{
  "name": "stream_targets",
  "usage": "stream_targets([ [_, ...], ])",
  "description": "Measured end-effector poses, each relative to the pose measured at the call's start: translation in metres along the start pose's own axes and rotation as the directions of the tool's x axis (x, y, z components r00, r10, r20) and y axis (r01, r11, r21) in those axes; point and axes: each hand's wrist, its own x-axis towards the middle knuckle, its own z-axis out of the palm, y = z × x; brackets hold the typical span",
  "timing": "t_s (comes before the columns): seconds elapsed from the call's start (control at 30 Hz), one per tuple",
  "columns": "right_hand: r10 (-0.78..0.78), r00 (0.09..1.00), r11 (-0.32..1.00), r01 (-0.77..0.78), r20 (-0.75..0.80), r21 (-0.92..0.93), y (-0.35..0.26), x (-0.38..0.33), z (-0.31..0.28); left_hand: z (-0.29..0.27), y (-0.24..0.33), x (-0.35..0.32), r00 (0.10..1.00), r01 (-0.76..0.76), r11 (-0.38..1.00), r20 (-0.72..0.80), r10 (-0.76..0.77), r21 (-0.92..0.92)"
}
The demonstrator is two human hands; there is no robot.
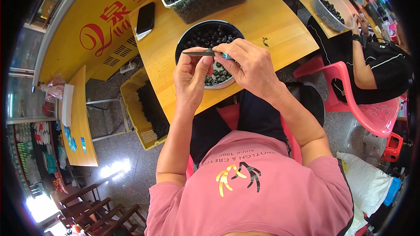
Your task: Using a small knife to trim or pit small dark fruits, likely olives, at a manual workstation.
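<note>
— How were the hands placed, and what was held?

— The left hand (191, 75) and the right hand (250, 66) were seen closed together directly above the round bowl (188, 39). A thin dark blade (197, 53) was gripped by the right hand, and something small was pinched in the left fingertips (205, 61); what it was could not be told.

— And how far along was the work judged to be?

— The bowl was seen well filled with small dark fruit (210, 35), so much appeared to have been done. Behind the bowl, a clear tub (210, 1) heaped with the same fruit was left on the table (280, 22), and a yellow crate (144, 109) was kept left of the bowl, on the floor.
</note>
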Motion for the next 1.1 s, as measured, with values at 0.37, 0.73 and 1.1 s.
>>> stream_targets([
  [0.37, 0.010, 1.000, 0.998, -0.009, 0.018, -0.062, 0.007, -0.002, 0.001, -0.001, -0.003, -0.003, 1.000, -0.012, 0.998, 0.008, 0.012, -0.064],
  [0.73, -0.024, 1.000, 0.999, 0.024, 0.006, -0.041, 0.005, -0.002, 0.001, 0.001, -0.002, -0.001, 1.000, -0.018, 0.997, -0.025, 0.017, -0.068],
  [1.1, 0.131, 0.989, 0.981, -0.118, 0.073, -0.155, 0.024, -0.006, 0.007, 0.002, 0.007, -0.011, 0.998, -0.062, 0.995, 0.005, 0.062, -0.079],
])
